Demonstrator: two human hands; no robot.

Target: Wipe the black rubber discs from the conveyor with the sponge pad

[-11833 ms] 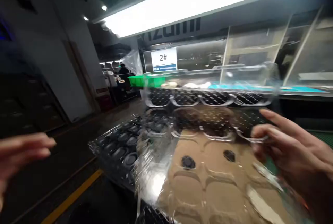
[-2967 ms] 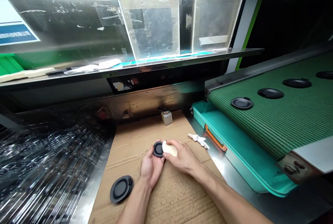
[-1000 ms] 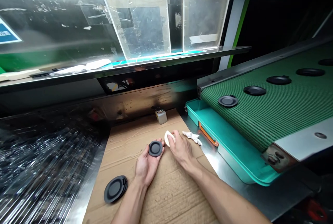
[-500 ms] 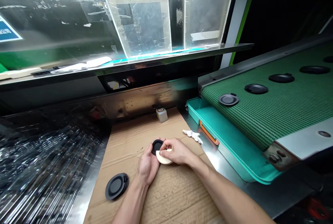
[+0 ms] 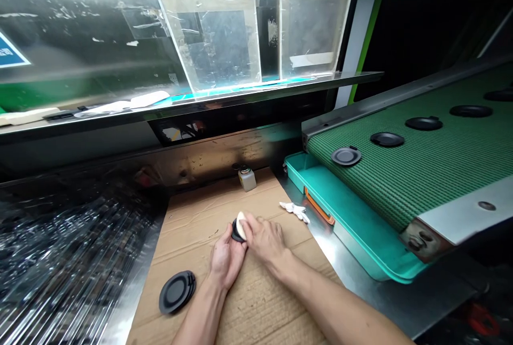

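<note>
Shifted since the last view, the white sponge pad (image 5: 241, 226) has slid from the lower edge of the black round disc (image 5: 237, 232) up onto its face, and now stands tilted against it. The person's left hand (image 5: 227, 258) lies palm up, its cupped fingers holding the disc in a narrow grip. The right hand (image 5: 263, 240) pinches the pad between thumb and fingers and presses it to the disc, hiding much of the disc's face.

Both hands are above a flattened brown cardboard sheet (image 5: 188, 233) on a steel bench. A second black round disc (image 5: 177, 292) lies flat on the cardboard, near the left wrist. Farther ahead stands a small square bottle (image 5: 247, 180), with a dark cap just beside it. A crumpled white cloth (image 5: 294, 211) lies at the cardboard's right edge, next to a teal plastic tray (image 5: 320, 187) with an orange handle (image 5: 318, 208). Above the tray runs a green mesh conveyor belt (image 5: 404, 174) carrying a row of black discs (image 5: 346, 156). Stacked clear plastic trays (image 5: 68, 259) fill the left side.
</note>
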